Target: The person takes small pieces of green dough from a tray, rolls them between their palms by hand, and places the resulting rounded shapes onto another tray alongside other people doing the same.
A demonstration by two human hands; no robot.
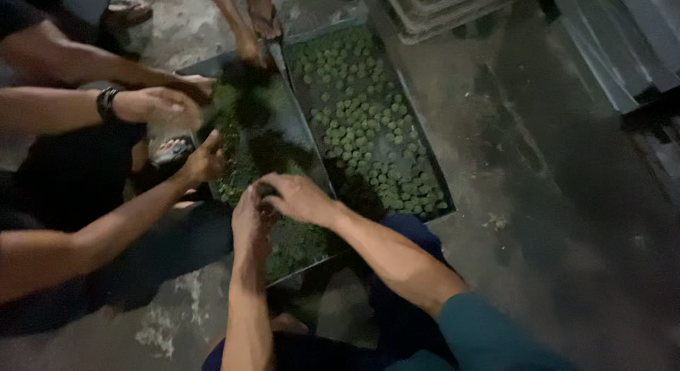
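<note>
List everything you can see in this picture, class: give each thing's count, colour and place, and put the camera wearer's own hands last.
metal trays: two, grey, side by side on the floor
small balls: many, pale green, in rows in the right tray
loose green mass: one heap, dark green, in the left tray
stacked crates: a few, pale, top centre
concrete floor: grey, around the trays
co-workers' hands: at least four, left and top, at the left tray
wristband: one, dark, on a co-worker's wrist
left hand: one, over the left tray
right hand: one, pressed against the left hand
</note>
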